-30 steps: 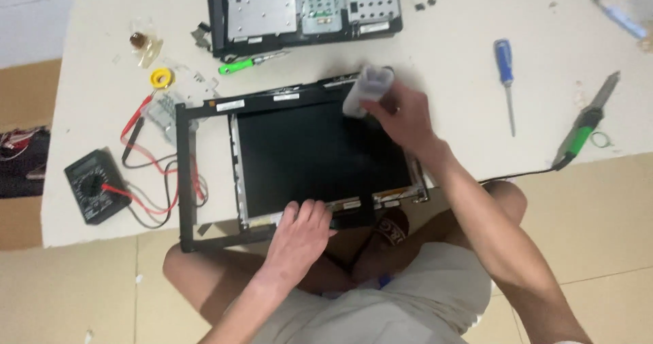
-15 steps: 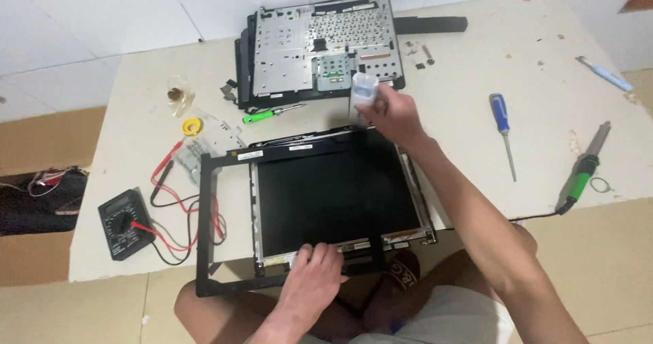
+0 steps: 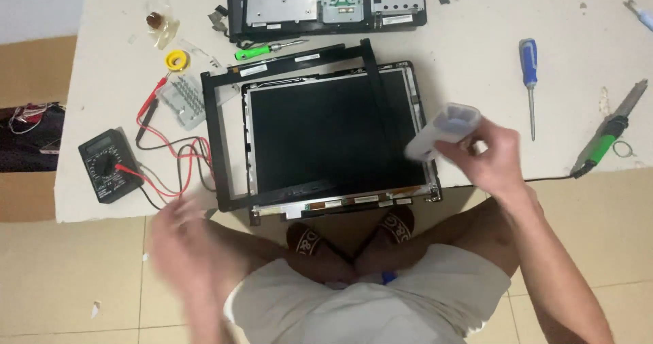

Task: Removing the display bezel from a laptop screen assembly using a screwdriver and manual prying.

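Head view: right hand [image 3: 493,160] right of centre, fingers wrapped round pale grey tool [image 3: 441,130] over screen panel [image 3: 333,136] at frame centre. Left hand [image 3: 183,238] lower left, blurred, grip unreadable. Black bezel [image 3: 216,147] lifted askew; panel still seated in lid. Dismantled laptop base [image 3: 326,4] top. White table [image 3: 476,65], beige tile floor [image 3: 68,283].

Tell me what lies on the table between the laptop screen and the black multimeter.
In the head view, red and black probe leads trail across the table between the multimeter and the laptop screen, beside its loose black frame.
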